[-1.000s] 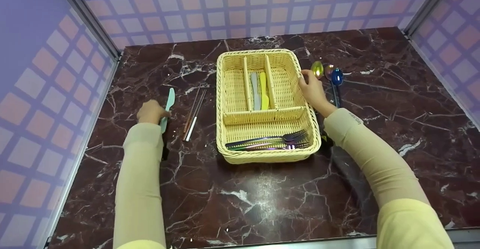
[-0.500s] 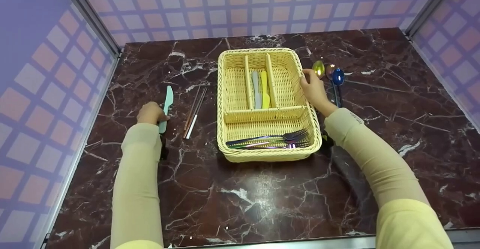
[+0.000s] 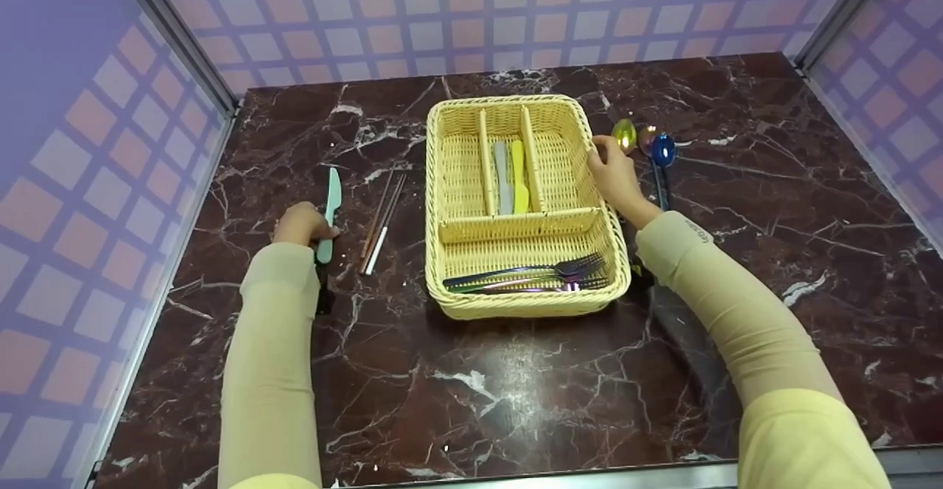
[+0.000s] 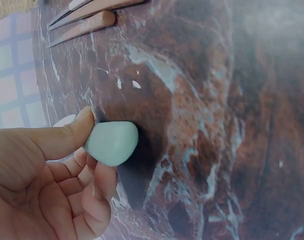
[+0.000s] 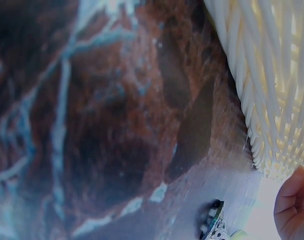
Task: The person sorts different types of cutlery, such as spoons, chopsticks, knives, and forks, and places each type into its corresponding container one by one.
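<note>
My left hand [image 3: 301,224] pinches a mint-green table knife [image 3: 334,193] by its handle, at the left of the table. In the left wrist view, the rounded handle end [image 4: 113,142] sticks out between thumb and fingers. My right hand [image 3: 616,174] holds the right rim of a pale yellow woven basket [image 3: 435,180]. The right wrist view catches only part of this hand [image 5: 294,202] against the wicker. In the basket's middle compartment lie a grey knife [image 3: 504,180] and a yellow knife [image 3: 520,180]. Dark shiny forks [image 3: 530,277] lie in the wide front compartment.
Chopsticks [image 3: 381,227] lie between the left hand and the basket. Just right of the right hand are a gold spoon [image 3: 624,135], a copper-coloured spoon [image 3: 647,138] and a blue spoon [image 3: 664,152]. Tiled partition walls [image 3: 468,18] bound the marble-patterned table [image 3: 412,408].
The left hand has shifted slightly, and the mint knife has turned a little and now stands more upright in the head view. The right hand stays on the basket rim.
</note>
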{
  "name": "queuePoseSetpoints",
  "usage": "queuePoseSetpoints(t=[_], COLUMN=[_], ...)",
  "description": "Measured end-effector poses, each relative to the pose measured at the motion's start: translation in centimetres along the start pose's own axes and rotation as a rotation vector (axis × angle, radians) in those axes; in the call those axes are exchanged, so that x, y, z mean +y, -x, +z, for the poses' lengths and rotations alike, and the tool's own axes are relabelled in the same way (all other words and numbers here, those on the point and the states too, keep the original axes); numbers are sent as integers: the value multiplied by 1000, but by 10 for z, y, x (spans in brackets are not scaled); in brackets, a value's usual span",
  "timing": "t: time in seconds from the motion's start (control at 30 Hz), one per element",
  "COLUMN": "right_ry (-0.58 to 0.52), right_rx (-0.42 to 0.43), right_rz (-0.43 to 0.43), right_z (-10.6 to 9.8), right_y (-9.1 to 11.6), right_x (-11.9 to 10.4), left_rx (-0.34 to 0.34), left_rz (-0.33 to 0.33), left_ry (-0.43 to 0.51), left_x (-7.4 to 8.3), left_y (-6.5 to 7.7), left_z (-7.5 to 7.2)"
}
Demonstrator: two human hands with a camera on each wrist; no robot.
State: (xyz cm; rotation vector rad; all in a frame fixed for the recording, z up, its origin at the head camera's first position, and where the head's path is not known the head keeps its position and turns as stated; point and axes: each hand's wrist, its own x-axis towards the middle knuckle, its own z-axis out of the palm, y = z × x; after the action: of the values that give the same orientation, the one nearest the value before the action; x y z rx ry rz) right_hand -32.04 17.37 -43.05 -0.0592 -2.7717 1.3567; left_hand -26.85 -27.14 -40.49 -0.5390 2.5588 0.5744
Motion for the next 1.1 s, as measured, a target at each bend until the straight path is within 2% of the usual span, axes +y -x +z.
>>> queuePoseSetpoints(t=[0.1, 0.17, 0.27, 0.4, 0.53, 0.77, 0.87, 1.03, 1.1], right_ry=[-9, -3, 7, 9, -4, -2, -2, -19, -20], right_rx=[-3, -3, 6, 10, 7, 3, 1, 6, 7], right_rz=[0, -1, -5, -3, 5, 5, -2, -2, -2], right_z=[-1, 0, -1, -1, 0, 1, 1, 1, 1], right_y=[-1, -1, -1, -1, -1, 0, 0, -1, -1], right_x=[0, 0, 1, 1, 1, 1, 1, 1, 1], left_rx=[-6, 9, 45, 86, 89, 49, 24, 9, 42], left_rz=[5, 17, 67, 143, 199, 280, 300, 295, 294], left_ry=[51, 128, 242, 303, 315, 297, 336, 393, 343], left_x=[8, 14, 27, 55, 94, 155, 179, 210, 218], left_y=[5, 7, 9, 17, 27, 42, 51, 60, 61], left_z=[-4, -8, -14, -22, -23, -12, -5, 14, 23])
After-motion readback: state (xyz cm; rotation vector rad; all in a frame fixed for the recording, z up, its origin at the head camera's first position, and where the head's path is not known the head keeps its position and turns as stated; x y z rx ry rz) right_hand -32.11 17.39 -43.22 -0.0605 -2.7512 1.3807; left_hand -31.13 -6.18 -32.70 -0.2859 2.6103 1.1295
